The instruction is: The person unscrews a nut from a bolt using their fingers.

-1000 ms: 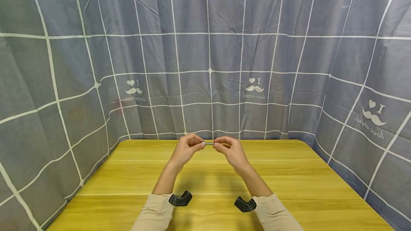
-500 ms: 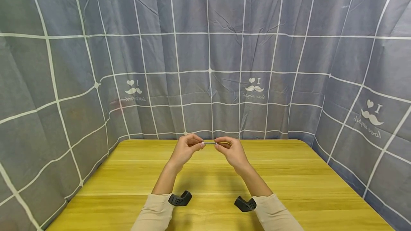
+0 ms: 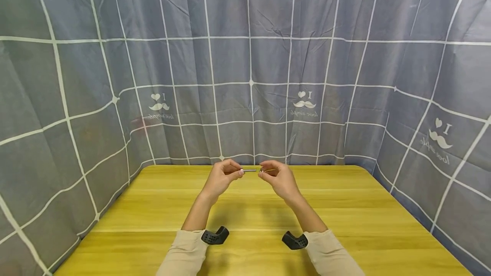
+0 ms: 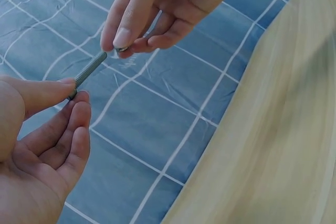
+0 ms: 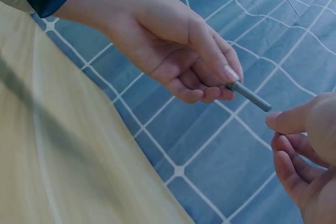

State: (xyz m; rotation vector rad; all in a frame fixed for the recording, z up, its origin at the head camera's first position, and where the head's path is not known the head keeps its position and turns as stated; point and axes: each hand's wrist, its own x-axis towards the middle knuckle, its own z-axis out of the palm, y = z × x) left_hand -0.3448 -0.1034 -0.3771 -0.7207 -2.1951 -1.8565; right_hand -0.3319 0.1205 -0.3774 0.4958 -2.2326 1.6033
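My left hand pinches a grey threaded bolt near its head, between thumb and index finger. The shank points toward my right hand, and its far end is bare. Between the right thumb and fingertips sits a small shiny metal nut, mostly covered in the left wrist view. In the head view, a narrow gap separates the nut from the bolt's tip. The right wrist view shows the bolt extending from the left fingers, while the right fingertips hide the nut. Both hands are raised over the table's far part.
A wood-grain table lies beneath the forearms. Grey curtains with white grid lines surround it at the back and sides. Black devices are worn at both wrists, beside beige sleeves.
My right hand has drawn slightly to the right, away from the bolt. The bolt's end has come into sight, with a gap between it and the nut. The left hand stays nearly still.
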